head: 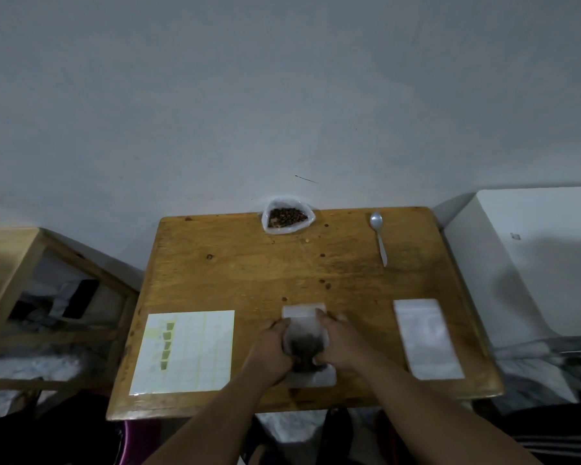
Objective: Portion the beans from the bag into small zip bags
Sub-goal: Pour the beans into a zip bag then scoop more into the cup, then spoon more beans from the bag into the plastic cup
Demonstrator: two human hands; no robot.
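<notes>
**Held at the near edge: 1 small zip bag [305, 342]**

A label sheet [183, 352] lies at the bench's [249, 273] near left corner. The left hand [272, 354] curls its fingers round the left side of the small zip bag, dark with beans, mid near edge. The open bean bag [287, 218] sits at the far edge. The right hand [339, 347] grips the zip bag's right side. A spoon [379, 236] lies toward the far right corner, and the empty zip bags [426, 338] lie near the near right corner.

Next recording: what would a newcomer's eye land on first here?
The left hand and right hand hold a zip bag of dark beans at the near middle of the table. The open bean bag sits at the far edge, a spoon to its right.
</notes>
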